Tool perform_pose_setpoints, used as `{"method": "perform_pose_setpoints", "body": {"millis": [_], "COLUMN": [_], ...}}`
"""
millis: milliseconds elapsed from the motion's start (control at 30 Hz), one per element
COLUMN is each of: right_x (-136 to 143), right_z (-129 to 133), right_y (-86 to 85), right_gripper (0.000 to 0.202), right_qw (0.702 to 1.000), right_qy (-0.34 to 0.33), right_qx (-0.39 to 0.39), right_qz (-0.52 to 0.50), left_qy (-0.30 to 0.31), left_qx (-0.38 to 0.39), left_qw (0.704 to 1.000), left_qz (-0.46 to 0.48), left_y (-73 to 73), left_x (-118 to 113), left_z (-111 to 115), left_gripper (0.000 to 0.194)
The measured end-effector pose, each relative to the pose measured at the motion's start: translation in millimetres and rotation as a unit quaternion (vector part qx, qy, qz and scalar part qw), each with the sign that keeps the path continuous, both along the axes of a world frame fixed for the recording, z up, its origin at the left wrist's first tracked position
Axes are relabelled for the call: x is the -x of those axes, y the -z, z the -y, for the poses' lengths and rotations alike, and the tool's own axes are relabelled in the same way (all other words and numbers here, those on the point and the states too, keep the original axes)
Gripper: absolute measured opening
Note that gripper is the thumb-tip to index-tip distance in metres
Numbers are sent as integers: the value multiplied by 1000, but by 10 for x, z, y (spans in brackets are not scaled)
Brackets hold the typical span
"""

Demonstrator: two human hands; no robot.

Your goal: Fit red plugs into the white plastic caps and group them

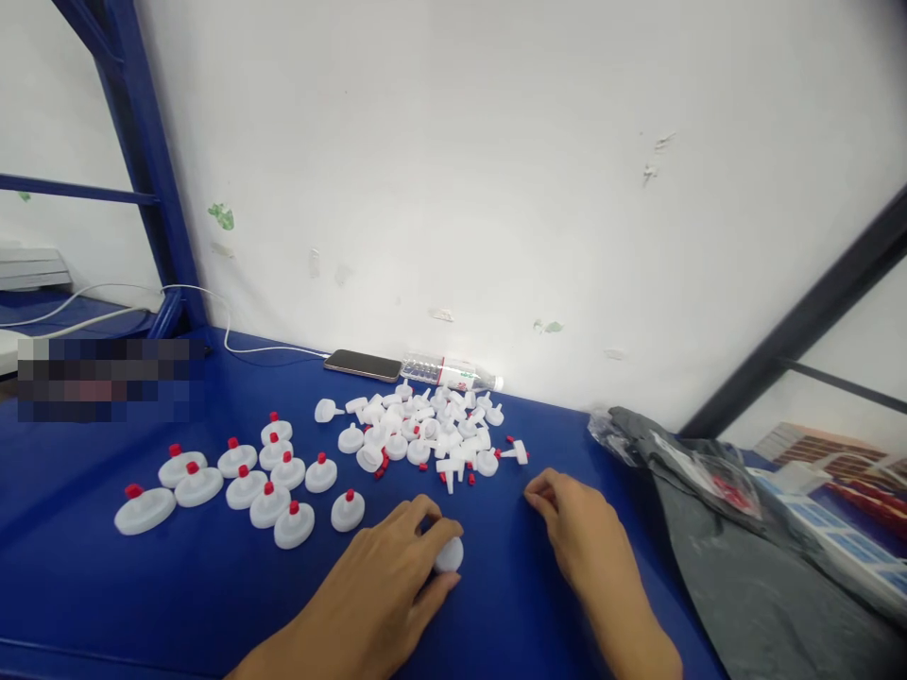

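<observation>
Scuffed white wall [496, 170] behind a blue table [85, 567], blue steel frame [148, 161] at its far left corner, dark diagonal brace [800, 321] right, even light.

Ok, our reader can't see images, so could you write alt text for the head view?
A left hand grips a white cap on a blue table, the right hand resting beside it. Behind lie a pile of loose white parts and red-tipped caps at left.

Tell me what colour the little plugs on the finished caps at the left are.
Red, on white caps; the head view shows it.
</observation>
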State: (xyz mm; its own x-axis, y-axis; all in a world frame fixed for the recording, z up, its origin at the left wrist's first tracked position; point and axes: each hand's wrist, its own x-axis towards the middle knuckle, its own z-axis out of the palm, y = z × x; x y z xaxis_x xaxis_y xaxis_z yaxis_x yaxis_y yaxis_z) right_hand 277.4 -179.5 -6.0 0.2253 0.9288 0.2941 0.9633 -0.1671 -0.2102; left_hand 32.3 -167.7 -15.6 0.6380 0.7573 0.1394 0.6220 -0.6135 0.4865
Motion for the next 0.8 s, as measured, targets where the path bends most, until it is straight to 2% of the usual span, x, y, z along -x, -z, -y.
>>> {"method": "perform_pose_setpoints", "body": {"millis": [67,133,233,333,433,533,667,800], "right_x": [27,55,133,277,444,565,635,675], "right_z": [2,-1,14,67,118,132,110,92], "right_y": [-7,-32,-126,-266,-370,-382,-299,-225], "right_gripper": [23,21,25,33,20,8,20,17], "right_qw": [999,992,948,908,887,883,888,893], "right_qy": [-19,-54,-116,-170,-211,-240,-249,-237], "right_qx": [-9,-28,-54,-36,8,55,94,109], "right_qz": [-26,-109,-292,-382,-410,-399,-374,-366], "left_qy": [-8,-8,-24,-51,-60,-63,-64,-69], "left_qx": [5,9,14,17,31,55,72,85], "left_qw": [1000,1000,1000,998,998,996,995,994], "left_qz": [7,10,9,12,18,31,27,20], "left_y": [-3,-13,-26,-28,-34,-50,-70,-67], "left_x": [-7,-7,4,14,17,12,3,-1], "left_z": [-13,-12,2,9,6,1,-1,3], "left_gripper": [30,33,41,39,30,21,16,19]}}
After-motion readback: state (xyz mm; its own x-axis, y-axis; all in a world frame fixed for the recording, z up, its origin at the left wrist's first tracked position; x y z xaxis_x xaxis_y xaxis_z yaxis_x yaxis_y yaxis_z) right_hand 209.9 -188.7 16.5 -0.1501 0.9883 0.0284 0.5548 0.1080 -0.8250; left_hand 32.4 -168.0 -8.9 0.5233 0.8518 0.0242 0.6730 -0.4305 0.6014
